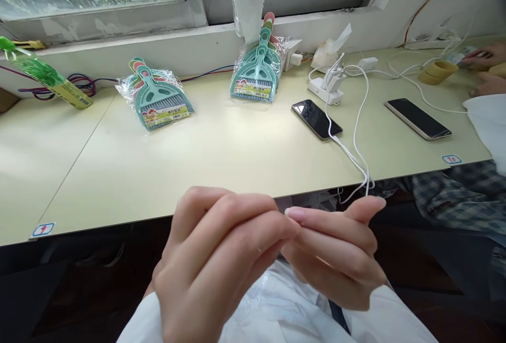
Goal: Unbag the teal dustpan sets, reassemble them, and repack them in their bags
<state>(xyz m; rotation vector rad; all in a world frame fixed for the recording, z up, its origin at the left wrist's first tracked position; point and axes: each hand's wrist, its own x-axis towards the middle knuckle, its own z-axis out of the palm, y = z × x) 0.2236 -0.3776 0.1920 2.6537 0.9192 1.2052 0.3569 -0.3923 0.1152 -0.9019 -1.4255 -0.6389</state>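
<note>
At the far left, a green bottle [49, 79] sits by the wall, then a wrapped dustpan set [164, 98] on the table [237, 158]. The left hand [225, 248], fingers bent, meets the right hand [336, 258] at the fingertips; I can't tell whether anything is pinched between. Beyond is another wrapped set [255, 74]. White cables [351, 157] run from a power strip [326, 90] and a dark phone [318, 119] over the front edge, near the right thumb. Further right come a second phone [417, 118], a tape roll [438, 72] and a co-worker's hands [484, 58]. Pale tabletop stretches leftward from the cables, past a seam.
</note>
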